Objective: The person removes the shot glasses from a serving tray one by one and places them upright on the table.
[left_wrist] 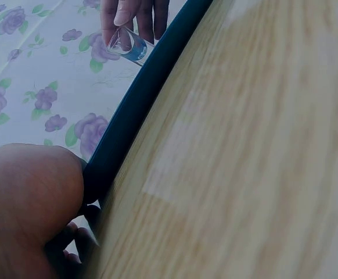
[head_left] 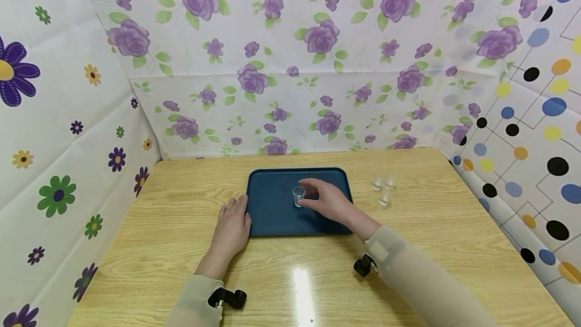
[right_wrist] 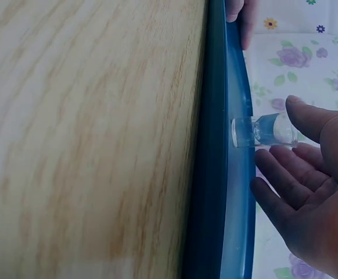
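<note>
A small clear shot glass (head_left: pixel 298 197) stands upright on a dark blue rectangular tray (head_left: pixel 272 221). My right hand (head_left: pixel 328 200) is just to its right, thumb and fingers spread loosely around it. In the right wrist view, the thumb is near the rim of the glass (right_wrist: pixel 266 129), while the fingers of the right hand (right_wrist: pixel 320 174) are bent slightly along its other side. My left hand (head_left: pixel 230 226) lies on the table with fairly straight fingers, its side against the tray's left edge. Close by in the left wrist view is the tray's rim (left_wrist: pixel 128 116).
Three more clear shot glasses (head_left: pixel 384 198) stand grouped on the wooden table (head_left: pixel 181 266), right of the tray. A floral cloth (head_left: pixel 281 90) hangs behind the table, with patterned cloths at both sides. Each sleeve carries a small black wrist camera (head_left: pixel 363 265).
</note>
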Action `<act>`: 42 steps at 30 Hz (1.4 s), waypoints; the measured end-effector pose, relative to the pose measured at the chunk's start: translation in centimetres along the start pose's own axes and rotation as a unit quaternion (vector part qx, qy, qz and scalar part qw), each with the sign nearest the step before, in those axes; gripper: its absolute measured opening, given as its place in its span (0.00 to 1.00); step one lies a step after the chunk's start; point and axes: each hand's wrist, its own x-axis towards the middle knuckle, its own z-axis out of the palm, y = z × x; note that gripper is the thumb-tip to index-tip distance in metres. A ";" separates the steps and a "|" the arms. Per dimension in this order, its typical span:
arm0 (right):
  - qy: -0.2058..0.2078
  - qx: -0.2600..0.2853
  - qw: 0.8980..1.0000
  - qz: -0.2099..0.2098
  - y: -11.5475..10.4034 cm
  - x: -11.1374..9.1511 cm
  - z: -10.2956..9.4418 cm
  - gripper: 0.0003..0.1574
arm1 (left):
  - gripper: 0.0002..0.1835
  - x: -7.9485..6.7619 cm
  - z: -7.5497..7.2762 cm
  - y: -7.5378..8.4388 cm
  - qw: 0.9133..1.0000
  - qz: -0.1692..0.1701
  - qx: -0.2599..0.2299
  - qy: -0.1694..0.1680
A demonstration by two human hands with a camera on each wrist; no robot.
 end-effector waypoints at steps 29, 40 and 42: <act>0.028 0.007 1.000 0.011 0.1 0.4 0.9 0.28 | 0.29 0.3 -0.6 0.5 0.999 -0.018 -0.048 -0.007; 0.036 0.011 0.999 0.011 0.1 0.1 0.8 0.24 | 0.29 0.2 -0.6 0.5 0.999 -0.017 -0.047 -0.005; 0.038 0.013 0.999 0.008 0.0 -0.2 0.6 0.24 | 0.29 0.1 -0.6 0.5 0.999 -0.018 -0.046 -0.006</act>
